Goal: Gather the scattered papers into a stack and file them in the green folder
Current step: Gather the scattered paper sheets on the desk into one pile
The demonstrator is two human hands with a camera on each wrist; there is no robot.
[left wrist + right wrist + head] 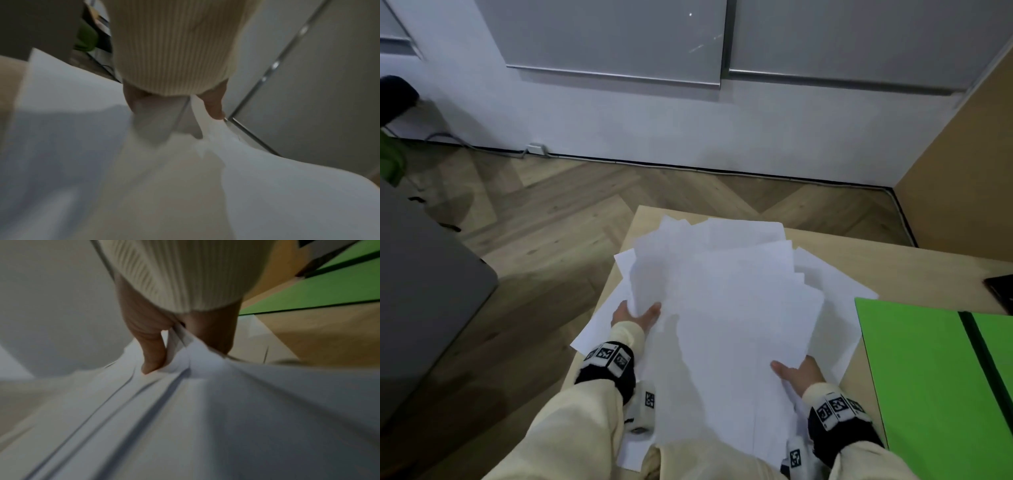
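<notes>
A loose, fanned bundle of white papers (726,301) is raised above the wooden table (914,267), its sheets out of line. My left hand (636,317) pinches the bundle's left edge, thumb on top (214,107). At the near right corner my right hand (796,371) pinches several sheets between thumb (153,356) and fingers. More white sheets (602,325) lie flat under the bundle, some overhanging the table's left edge. The green folder (928,377) lies open and flat on the table to the right of my right hand; it also shows in the right wrist view (320,293).
A dark flat object (1001,291) sits at the table's far right edge. A grey surface (424,291) stands to the left across a strip of wooden floor. A white wall with grey panels (619,41) is behind the table.
</notes>
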